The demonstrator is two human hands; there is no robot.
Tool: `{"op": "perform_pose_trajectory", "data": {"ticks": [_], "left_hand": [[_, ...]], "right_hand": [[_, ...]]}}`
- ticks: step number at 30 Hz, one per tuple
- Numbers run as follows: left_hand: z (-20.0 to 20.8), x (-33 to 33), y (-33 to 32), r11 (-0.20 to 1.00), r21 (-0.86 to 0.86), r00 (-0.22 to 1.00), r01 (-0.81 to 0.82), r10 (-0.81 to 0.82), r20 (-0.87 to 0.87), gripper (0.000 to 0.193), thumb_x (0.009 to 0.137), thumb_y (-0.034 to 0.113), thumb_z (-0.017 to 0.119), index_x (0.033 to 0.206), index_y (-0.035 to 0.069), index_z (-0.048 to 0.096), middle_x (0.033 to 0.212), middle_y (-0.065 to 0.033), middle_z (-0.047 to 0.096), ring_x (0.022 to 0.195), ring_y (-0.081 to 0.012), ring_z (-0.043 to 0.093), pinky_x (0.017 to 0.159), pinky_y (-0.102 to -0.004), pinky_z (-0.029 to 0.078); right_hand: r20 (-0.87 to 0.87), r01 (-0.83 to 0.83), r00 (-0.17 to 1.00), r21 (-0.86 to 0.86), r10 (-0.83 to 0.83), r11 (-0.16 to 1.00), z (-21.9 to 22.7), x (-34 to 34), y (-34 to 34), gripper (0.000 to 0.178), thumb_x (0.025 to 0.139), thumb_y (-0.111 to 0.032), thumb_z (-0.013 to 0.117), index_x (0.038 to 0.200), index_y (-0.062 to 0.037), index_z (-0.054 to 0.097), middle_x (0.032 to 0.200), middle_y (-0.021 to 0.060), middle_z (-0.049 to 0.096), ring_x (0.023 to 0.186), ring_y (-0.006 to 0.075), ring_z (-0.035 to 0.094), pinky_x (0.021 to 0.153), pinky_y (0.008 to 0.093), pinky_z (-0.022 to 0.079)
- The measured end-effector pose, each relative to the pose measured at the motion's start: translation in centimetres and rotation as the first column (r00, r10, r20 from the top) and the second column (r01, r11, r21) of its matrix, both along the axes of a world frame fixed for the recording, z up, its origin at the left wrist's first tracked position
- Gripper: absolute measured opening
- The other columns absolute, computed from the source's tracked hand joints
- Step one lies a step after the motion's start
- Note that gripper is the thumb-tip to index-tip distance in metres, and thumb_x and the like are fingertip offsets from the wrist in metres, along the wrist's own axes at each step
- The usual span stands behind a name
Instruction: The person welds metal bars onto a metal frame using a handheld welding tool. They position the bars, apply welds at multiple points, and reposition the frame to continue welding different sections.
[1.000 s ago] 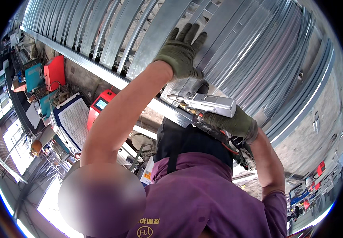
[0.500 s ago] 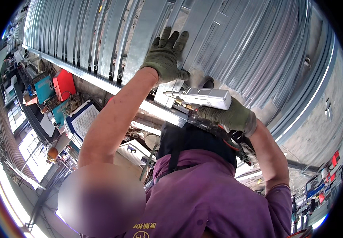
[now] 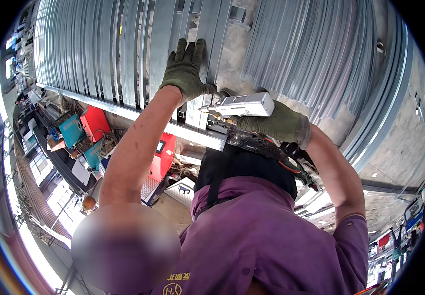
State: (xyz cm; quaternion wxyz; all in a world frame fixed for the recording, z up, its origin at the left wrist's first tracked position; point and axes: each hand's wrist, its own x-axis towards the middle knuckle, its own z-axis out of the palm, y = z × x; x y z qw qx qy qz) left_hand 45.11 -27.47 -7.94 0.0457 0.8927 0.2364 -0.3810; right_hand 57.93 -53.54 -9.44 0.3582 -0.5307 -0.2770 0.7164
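Observation:
My left hand [image 3: 185, 76], in an olive-green work glove, rests flat with fingers spread on a grey metal profile [image 3: 214, 42]. My right hand [image 3: 284, 124], gloved alike, is wrapped around the handle of a silver, box-bodied welding gun [image 3: 247, 105]. The gun points left, its thin brass-coloured nozzle close to the near ends of the profiles, beside my left thumb. Whether the tip touches metal I cannot tell. Under these ends runs a bright crosswise rail [image 3: 197, 135]. Dark hoses trail from the gun's handle past my waist.
Many parallel profiles [image 3: 70, 54] lie at the left on the rail. A loose bundle of thin strips [image 3: 311, 54] lies at the right over concrete floor [image 3: 394, 118]. Red [image 3: 94, 122] and teal [image 3: 72, 129] machine boxes stand at the left, and a red cabinet [image 3: 163, 160] nearer.
The view has shifted and turned slightly. Both hands and the gun appear a little further left. A wider floor gap shows right of the profile under my left hand, and the red cabinet now shows.

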Motion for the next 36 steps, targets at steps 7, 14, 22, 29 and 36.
{"op": "perform_pose_trajectory", "data": {"ticks": [7,14,22,29,36], "left_hand": [[-0.8,-0.7,0.1,0.994,0.068,0.988,0.086,-0.093,0.122,0.141,0.080,0.076,0.084,0.179,0.011,0.007,0.184,-0.0202,0.012,0.172,-0.0360,0.004,0.139,-0.0493,0.011],[-6.8,-1.4,-1.9,0.982,0.094,0.724,0.162,-0.183,0.665,0.095,0.099,0.062,0.070,0.171,0.009,0.037,0.179,-0.0247,0.024,0.168,-0.0446,0.019,0.136,-0.0576,0.014],[-9.4,-1.1,-3.5,0.965,0.202,0.707,0.167,-0.260,0.658,0.058,0.102,0.044,0.069,0.148,0.010,0.059,0.174,-0.0257,0.031,0.165,-0.0461,0.025,0.132,-0.0633,0.019],[-9.1,-0.6,-3.9,0.948,0.251,0.690,0.194,-0.314,0.652,0.049,0.101,0.040,0.071,0.141,0.010,0.066,0.174,-0.0259,0.031,0.162,-0.0474,0.028,0.132,-0.0621,0.022],[-9.6,-1.2,-3.7,0.924,0.310,0.625,0.223,-0.379,0.682,0.049,0.104,0.044,0.069,0.139,0.011,0.069,0.172,-0.0259,0.036,0.162,-0.0485,0.029,0.134,-0.0592,0.022]], "right_hand": [[-0.011,0.087,0.996,0.029,-0.087,0.996,-0.4,-0.5,-2.0,0.067,0.102,-0.054,0.078,0.155,-0.0163,0.061,0.106,0.0100,0.081,0.066,0.0137,0.071,0.058,0.0308,0.060],[-0.060,0.196,0.977,-0.144,-0.206,0.970,2.2,0.8,-5.2,0.052,0.103,-0.029,0.080,0.149,-0.0070,0.066,0.112,0.0061,0.079,0.092,0.0093,0.071,0.078,0.0285,0.060],[0.032,0.782,0.589,-0.272,-0.807,0.560,2.9,0.0,-12.9,0.025,0.104,-0.024,0.081,0.121,-0.0062,0.078,0.091,-0.0017,0.072,0.072,0.0090,0.064,0.064,0.0263,0.050],[0.071,0.908,0.287,-0.337,-0.955,0.248,0.1,-4.9,-14.7,0.022,0.102,-0.022,0.082,0.120,-0.0079,0.078,0.097,-0.0009,0.075,0.079,0.0083,0.067,0.069,0.0256,0.052],[0.104,0.963,0.187,-0.217,-0.977,0.162,-4.4,-9.2,-13.6,0.023,0.106,-0.024,0.077,0.122,-0.0069,0.078,0.091,-0.0032,0.071,0.075,0.0065,0.062,0.065,0.0249,0.049]]}}
